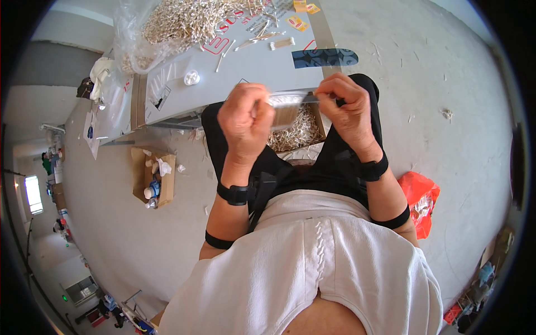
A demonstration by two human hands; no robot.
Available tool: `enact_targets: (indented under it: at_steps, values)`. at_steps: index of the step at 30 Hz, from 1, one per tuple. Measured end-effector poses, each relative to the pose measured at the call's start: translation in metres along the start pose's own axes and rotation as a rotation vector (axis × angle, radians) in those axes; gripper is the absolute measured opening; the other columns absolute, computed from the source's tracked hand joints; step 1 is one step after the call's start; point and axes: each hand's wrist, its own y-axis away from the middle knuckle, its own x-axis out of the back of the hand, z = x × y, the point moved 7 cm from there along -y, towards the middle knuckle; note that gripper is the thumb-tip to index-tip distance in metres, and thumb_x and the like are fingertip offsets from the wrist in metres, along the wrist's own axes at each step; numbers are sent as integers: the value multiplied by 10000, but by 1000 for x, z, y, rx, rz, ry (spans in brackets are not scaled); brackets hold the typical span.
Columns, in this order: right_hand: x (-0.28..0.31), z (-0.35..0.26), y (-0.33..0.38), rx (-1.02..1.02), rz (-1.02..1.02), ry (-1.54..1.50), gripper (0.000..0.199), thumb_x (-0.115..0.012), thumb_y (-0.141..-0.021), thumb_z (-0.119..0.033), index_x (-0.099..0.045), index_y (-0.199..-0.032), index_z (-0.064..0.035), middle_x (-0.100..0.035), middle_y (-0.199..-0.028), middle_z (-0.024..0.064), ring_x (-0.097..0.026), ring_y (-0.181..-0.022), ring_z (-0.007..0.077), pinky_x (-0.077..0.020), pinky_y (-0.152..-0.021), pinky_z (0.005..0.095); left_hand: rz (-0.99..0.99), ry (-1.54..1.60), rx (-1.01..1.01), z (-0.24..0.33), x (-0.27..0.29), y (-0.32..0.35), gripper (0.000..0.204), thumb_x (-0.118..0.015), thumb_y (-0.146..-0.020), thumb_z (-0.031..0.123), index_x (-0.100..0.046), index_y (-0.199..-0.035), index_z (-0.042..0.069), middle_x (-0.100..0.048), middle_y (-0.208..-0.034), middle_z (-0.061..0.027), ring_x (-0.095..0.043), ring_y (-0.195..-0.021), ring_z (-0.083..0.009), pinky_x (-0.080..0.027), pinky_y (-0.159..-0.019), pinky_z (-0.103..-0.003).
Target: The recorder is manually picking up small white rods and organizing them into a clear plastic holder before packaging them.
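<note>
My left hand (245, 121) and my right hand (347, 107) are raised over my lap, just short of the table edge. Stretched between them is a clear packet (286, 101), smeared by motion, with whitish tips and paler sticks that look like cotton swabs. The fingers of my left hand are curled closed at its left end. On the other side, my right thumb and fingers pinch its right end. Below, between my knees, a cardboard box holds many loose cotton swabs (301, 129).
On the table (195, 103) lie a big heap of cotton swabs (178, 25) in clear plastic, a small round white container (191, 77) and a dark patterned strip (325, 58). A cardboard box (135, 176) with bottles stands on the floor at left, a red bag (410, 187) at right.
</note>
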Motion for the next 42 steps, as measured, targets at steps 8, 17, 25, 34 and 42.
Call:
enact_targets:
  at_steps: [8, 17, 25, 34, 42]
  values:
    - [-46, 30, 31, -863, -350, -962, 664, -467, -977, -593, -643, -1062, 41, -705, -839, 136, -658, -682, 140, -500, -556, 210, -93, -219, -363, 46, 3, -1, 189, -650, -771, -67, -649, -953, -15, -682, -1056, -124, -655, -901, -286, -554, -745, -348]
    - [-47, 6, 15, -488, -124, -1044, 274, -736, -851, -33, -687, -1118, 5, -713, -1002, 58, -654, -896, 109, -541, -793, 259, -63, -66, -220, 50, 13, 8, 399, -722, -781, 152, -612, -1130, -8, -619, -1222, -168, -545, -1155, -354, -419, -1008, -435]
    - [-55, -2, 16, -368, -147, -980, 286, -701, -820, 80, -706, -1096, 2, -717, -999, 64, -651, -885, 104, -540, -813, 254, -147, 308, 94, 39, -5, -12, 489, -832, -727, 119, -622, -1155, 7, -605, -1229, -135, -555, -1164, -238, -439, -999, -367]
    - [-59, 15, 23, -406, -162, -1051, 325, -616, -789, 153, -713, -1065, 12, -716, -994, 59, -650, -904, 111, -533, -818, 257, -222, 251, 125, 35, -21, -5, 322, -844, -655, 76, -737, -958, 78, -665, -1040, -51, -556, -1141, -266, -443, -1002, -391]
    - [-59, 34, 25, -392, -73, -949, 321, -604, -778, 160, -709, -1047, 20, -709, -952, 49, -634, -858, 102, -516, -785, 242, -246, 236, 137, 21, -33, 1, 294, -848, -653, 78, -744, -927, 95, -669, -1011, -22, -554, -1144, -255, -444, -1002, -382]
